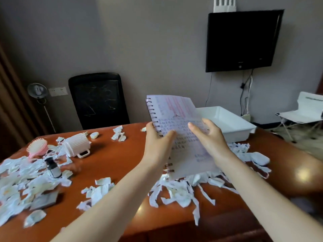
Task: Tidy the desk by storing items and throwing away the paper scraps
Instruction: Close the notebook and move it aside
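A spiral notebook with written pages is lifted and tilted above the brown desk. My left hand grips its spiral edge. My right hand lies flat on the open page, fingers spread. White paper scraps lie piled under the notebook, and more scraps cover the desk's left side. A white bin stands just behind the notebook on the right.
On the left of the desk lie a pink hairbrush, a white ribbed container, a small dark bottle and a small booklet. A black chair stands behind the desk. A folding chair is far right.
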Tool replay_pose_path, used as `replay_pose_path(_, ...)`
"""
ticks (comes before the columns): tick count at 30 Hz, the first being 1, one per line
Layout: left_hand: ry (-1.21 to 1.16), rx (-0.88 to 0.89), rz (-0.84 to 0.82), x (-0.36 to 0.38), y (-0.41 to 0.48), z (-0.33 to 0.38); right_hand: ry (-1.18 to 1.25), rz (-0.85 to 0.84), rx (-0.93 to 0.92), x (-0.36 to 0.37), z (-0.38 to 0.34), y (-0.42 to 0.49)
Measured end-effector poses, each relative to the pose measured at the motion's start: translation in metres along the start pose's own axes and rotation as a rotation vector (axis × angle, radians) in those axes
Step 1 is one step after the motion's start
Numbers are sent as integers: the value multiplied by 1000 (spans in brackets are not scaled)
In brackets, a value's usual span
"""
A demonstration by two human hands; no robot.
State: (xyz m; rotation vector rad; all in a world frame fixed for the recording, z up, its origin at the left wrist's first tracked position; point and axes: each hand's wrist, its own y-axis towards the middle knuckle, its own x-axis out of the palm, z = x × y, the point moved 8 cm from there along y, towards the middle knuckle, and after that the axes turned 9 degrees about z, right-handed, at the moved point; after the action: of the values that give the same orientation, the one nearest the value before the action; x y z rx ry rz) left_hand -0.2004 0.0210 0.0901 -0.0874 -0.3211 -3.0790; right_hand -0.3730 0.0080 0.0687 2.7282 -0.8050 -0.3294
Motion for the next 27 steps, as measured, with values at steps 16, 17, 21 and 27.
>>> replay_pose_path(16, 599, 398, -378, 203, -57, -74, -161, 312, 105, -240, 126, 18)
replay_pose_path(17, 593, 381, -391, 212, -58, -78, -174, 334, 121, -252, 133, 20)
replay_pose_path(21, 599, 474, -386, 246, -64, -88, -203, 413, 151, -288, 155, 26)
replay_pose_path(27, 1039, 592, -533, 293, -57, -126, -229, 484, 254, -326, 183, 43)
